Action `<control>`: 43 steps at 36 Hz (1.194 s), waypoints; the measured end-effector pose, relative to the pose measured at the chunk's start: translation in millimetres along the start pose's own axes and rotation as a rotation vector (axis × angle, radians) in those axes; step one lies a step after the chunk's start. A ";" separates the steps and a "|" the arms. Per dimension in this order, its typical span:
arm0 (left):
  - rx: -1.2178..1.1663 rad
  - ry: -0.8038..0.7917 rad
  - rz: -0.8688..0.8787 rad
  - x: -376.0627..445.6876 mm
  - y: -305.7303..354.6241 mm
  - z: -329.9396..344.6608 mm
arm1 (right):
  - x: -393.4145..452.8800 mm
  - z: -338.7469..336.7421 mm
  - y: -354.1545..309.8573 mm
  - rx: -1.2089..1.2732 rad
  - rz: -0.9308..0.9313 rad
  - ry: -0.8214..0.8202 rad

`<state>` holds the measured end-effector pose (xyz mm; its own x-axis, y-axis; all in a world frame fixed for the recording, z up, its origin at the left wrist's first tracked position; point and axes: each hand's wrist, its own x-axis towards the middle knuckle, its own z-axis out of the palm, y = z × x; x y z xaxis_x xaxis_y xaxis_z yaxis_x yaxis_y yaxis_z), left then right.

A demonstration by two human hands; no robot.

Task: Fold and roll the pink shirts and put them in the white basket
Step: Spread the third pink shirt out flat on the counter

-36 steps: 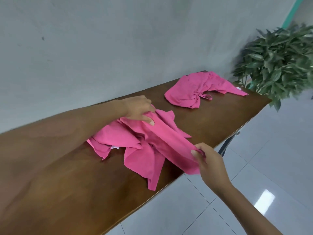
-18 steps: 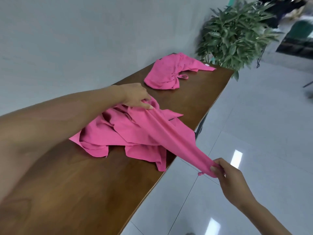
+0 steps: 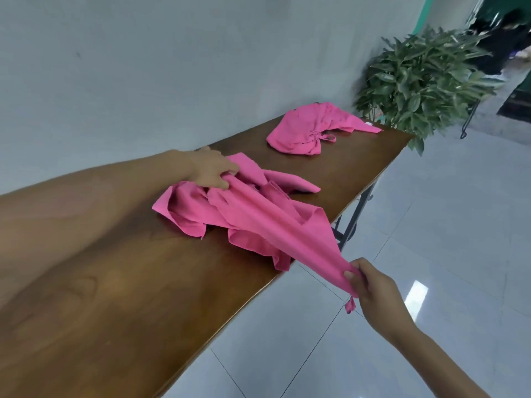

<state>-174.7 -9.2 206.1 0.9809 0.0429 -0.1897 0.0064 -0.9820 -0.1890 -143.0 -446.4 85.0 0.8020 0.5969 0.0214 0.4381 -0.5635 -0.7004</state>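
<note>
Both hands, left [image 3: 211, 172] and right [image 3: 373, 288], gripping opposite ends of a pink shirt [image 3: 258, 219] stretched off the wooden surface [image 3: 115, 282]

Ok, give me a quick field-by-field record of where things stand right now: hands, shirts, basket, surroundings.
left hand: grips the near shirt on the table
right hand: pinches one end of the same shirt, held out past the table edge
near shirt: crumpled, partly stretched between the hands, not yet folded
far shirt: bunched at the far end of the table, untouched
table: brown wood, along a grey wall
basket: not in view
plant: beyond the table's far end
floor: glossy pale tiles
</note>
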 end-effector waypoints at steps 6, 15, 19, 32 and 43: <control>0.047 -0.024 -0.232 -78.8 29.0 31.7 | -23.0 8.5 -0.9 -0.024 -0.136 -0.088; -0.016 -0.152 -0.485 -215.7 91.2 76.3 | -67.1 33.3 15.9 -0.064 -0.253 -0.278; -0.091 -0.147 -0.622 -276.5 132.0 90.3 | -87.9 46.0 20.2 -0.055 -0.320 -0.339; -0.343 -0.052 -0.884 -441.9 227.2 147.9 | -123.7 79.0 4.6 -0.141 -0.499 -0.390; -0.391 0.053 -0.918 -526.1 285.3 185.9 | -146.0 119.9 -23.6 -0.153 -0.503 -0.382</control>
<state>-725.1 -277.6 72.9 0.5711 0.8166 -0.0842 0.8205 -0.5643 0.0918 -319.0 -451.8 12.9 0.2956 0.9542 0.0455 0.7982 -0.2205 -0.5605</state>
